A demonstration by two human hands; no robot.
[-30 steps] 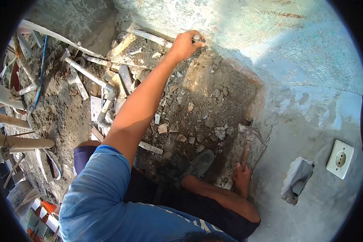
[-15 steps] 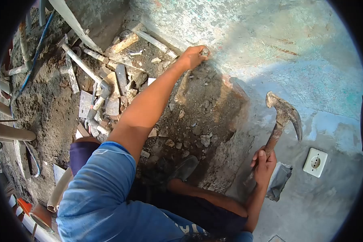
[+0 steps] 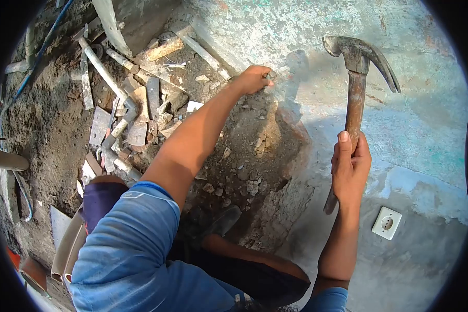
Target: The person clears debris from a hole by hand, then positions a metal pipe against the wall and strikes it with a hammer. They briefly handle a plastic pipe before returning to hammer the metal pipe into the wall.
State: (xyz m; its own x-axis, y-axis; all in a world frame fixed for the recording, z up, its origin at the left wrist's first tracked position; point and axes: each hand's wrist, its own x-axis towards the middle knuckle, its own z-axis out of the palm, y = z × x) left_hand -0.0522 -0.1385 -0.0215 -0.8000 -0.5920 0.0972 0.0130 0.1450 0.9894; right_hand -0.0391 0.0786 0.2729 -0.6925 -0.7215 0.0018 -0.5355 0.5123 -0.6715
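My left hand [image 3: 256, 79] is stretched out to the base of the painted wall [image 3: 317, 83]. Its fingers are closed around a small greyish thing [image 3: 271, 75], mostly hidden, whose kind I cannot make out. On the right, my right hand [image 3: 351, 169] grips a claw hammer [image 3: 355, 99] by its worn wooden handle. The hammer stands nearly upright in the view, metal head at the top and claw curving to the right. Its head is apart from my left hand.
Broken tiles and rubble [image 3: 140, 119] lie on the dirt floor, with a grey pipe with elbow joints [image 3: 131, 109] among them. A white wall socket [image 3: 387, 223] sits below the hammer in the view. A shoe [image 3: 221, 221] rests near the rubble.
My right hand has raised the hammer upward in the view, and its head is now higher. My left hand stays by the wall, still closed. The view has shifted slightly.
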